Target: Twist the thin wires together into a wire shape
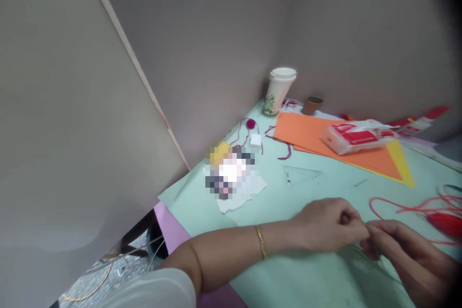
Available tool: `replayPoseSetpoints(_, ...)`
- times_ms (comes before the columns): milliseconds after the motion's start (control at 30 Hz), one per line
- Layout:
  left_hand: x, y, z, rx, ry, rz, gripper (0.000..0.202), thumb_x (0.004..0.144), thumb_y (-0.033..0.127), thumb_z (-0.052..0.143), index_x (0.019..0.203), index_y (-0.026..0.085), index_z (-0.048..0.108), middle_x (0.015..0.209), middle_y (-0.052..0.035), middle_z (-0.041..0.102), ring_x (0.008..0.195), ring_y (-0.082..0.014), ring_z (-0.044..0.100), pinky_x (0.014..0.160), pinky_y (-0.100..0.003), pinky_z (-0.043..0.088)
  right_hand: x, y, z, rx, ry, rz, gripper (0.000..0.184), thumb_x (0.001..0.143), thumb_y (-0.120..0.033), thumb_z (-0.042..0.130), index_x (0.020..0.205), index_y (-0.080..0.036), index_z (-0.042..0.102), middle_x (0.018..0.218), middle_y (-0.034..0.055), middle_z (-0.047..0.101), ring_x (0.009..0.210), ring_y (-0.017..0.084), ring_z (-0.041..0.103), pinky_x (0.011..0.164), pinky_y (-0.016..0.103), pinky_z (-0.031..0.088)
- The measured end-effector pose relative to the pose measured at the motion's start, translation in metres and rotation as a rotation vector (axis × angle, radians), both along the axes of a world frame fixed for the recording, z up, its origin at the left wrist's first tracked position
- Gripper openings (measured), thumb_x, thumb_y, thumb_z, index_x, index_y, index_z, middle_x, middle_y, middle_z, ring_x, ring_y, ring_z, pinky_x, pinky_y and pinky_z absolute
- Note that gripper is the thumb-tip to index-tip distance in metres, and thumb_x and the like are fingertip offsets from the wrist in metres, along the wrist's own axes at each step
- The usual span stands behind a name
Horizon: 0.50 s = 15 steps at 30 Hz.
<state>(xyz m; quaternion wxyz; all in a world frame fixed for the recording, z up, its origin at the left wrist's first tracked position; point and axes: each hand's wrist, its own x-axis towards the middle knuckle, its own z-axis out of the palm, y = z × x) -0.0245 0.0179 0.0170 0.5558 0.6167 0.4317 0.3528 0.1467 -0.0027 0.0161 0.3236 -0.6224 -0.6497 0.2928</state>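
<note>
Above mint tabletop (288, 197), left hand (327, 224) and right hand (406, 250) fingers (378, 232) pinch one thin strand (371, 259).

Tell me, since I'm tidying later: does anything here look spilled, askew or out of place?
Nothing spilled; the lidded cup stands upright. Loose maroon yarn straggles over the orange paper's edge, and a pink sheet sticks out from under the green cover.

Left hand (327, 224), right hand (400, 250), fingers pinched together.
</note>
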Motion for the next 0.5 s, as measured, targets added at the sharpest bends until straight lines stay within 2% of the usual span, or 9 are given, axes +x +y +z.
replayPoseSetpoints(67, 0.002, 0.000, -0.007, -0.121, -0.155, 0.019, 0.022, 0.076, 0.038, 0.054, 0.088, 0.021, 0.059, 0.073, 0.0004, 0.059, 0.065, -0.0113, 0.053, 0.058, -0.023, 0.041, -0.006, -0.002, 0.006, -0.096, 0.130, -0.030, 0.033, 0.078, -0.055, 0.059, 0.067, -0.024, 0.057, 0.070, 0.0072, 0.058, 0.067, 0.020, 0.055, 0.063, 0.032, 0.043)
replayPoseSetpoints(133, 0.004, -0.001, -0.010, -0.201, -0.273, 0.017, 0.028, 0.081, 0.044, 0.051, 0.092, 0.019, 0.058, 0.077, -0.0021, 0.061, 0.067, -0.0126, 0.057, 0.058, -0.024, 0.042, -0.014, -0.003, 0.013, -0.161, 0.345, -0.099, 0.031, 0.074, -0.053, 0.064, 0.075, -0.022, 0.060, 0.075, 0.0075, 0.061, 0.070, 0.021, 0.057, 0.067, 0.032, 0.045)
replayPoseSetpoints(233, 0.005, -0.002, -0.008, -0.178, -0.350, -0.014, 0.033, 0.086, 0.049, 0.045, 0.093, 0.018, 0.055, 0.079, -0.0042, 0.063, 0.074, -0.0138, 0.061, 0.061, -0.024, 0.042, -0.023, -0.002, 0.018, -0.192, 0.501, -0.104, 0.033, 0.073, -0.051, 0.067, 0.075, -0.018, 0.059, 0.070, 0.0062, 0.061, 0.064, 0.018, 0.054, 0.065, 0.030, 0.044)
replayPoseSetpoints(333, 0.006, -0.005, -0.002, -0.111, -0.352, -0.010, 0.031, 0.089, 0.047, 0.045, 0.094, 0.018, 0.055, 0.078, -0.0029, 0.063, 0.072, -0.0124, 0.061, 0.065, -0.025, 0.043, -0.026, -0.001, 0.018, -0.182, 0.568, -0.112, 0.032, 0.074, -0.047, 0.067, 0.073, -0.017, 0.057, 0.069, 0.0049, 0.060, 0.062, 0.015, 0.052, 0.063, 0.027, 0.043)
replayPoseSetpoints(500, 0.009, -0.009, -0.001, 0.029, -0.264, 0.132, 0.018, 0.084, 0.034, 0.056, 0.090, 0.018, 0.060, 0.073, -0.0009, 0.062, 0.071, -0.0119, 0.058, 0.074, -0.027, 0.045, -0.025, -0.002, 0.017, -0.212, 0.618, -0.083, 0.033, 0.076, -0.047, 0.066, 0.072, -0.016, 0.057, 0.066, 0.0028, 0.058, 0.060, 0.014, 0.052, 0.061, 0.025, 0.043)
